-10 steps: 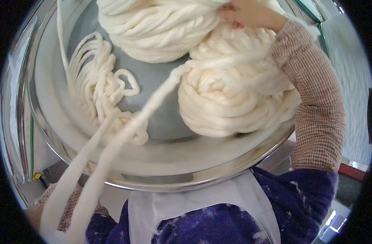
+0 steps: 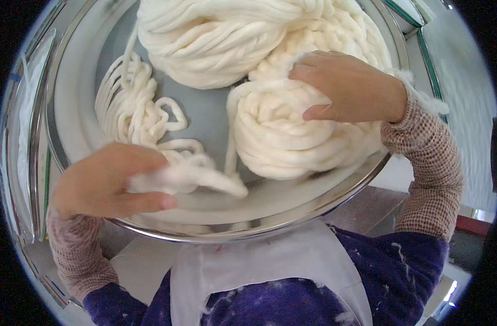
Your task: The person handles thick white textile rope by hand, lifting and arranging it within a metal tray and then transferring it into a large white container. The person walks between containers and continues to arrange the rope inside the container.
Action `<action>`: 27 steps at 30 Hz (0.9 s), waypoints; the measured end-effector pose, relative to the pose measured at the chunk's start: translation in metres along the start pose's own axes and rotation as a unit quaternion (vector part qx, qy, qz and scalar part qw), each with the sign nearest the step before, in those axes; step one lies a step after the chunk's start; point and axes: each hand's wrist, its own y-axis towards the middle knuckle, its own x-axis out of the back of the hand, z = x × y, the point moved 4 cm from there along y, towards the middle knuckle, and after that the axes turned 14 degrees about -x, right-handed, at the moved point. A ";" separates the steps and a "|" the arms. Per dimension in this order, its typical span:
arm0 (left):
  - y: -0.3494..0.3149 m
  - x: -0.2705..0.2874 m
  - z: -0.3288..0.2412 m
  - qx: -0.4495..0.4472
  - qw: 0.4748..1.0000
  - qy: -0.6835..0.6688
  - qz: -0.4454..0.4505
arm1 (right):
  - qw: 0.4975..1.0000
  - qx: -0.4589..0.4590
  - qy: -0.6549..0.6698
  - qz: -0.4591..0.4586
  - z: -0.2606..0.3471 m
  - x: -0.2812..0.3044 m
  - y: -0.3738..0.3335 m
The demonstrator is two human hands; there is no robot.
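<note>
A thick cream-white fibre sliver (image 2: pixel 281 149) lies coiled at the right of a large round metal-rimmed tub (image 2: pixel 243 233). My right hand (image 2: pixel 349 89) rests on top of this coil, palm down, thumb apart from the fingers. At the near left, my blurred left hand (image 2: pixel 110 179) curves round a loose bunch of sliver strand (image 2: pixel 197 176) between thumb and fingers. From there the strand bends to the right and runs up the coil's left side. Whatever lies under both palms is hidden.
A bigger pile of sliver (image 2: pixel 221 43) fills the back of the tub. Thinner loops of strand (image 2: pixel 130 103) lie along its left side. White fibre (image 2: pixel 463 119) shows beyond the rim at right. The tub's near rim is close to my white apron (image 2: pixel 248 261).
My left hand has come up from the lower left, over the tub, and the taut strands have gone slack. My right hand has moved nearer, onto the right coil.
</note>
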 end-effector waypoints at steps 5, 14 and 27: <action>0.043 -0.030 0.010 0.064 0.957 0.207 0.192 | 0.997 -0.042 -0.034 0.047 -0.002 0.002 -0.032; 0.154 -0.038 0.065 -0.021 0.979 0.148 -0.137 | 0.993 -0.057 -0.009 -0.099 -0.017 0.007 -0.068; 0.168 -0.056 0.049 -0.109 0.973 0.187 -0.084 | 0.993 -0.109 -0.008 -0.033 -0.052 -0.008 -0.084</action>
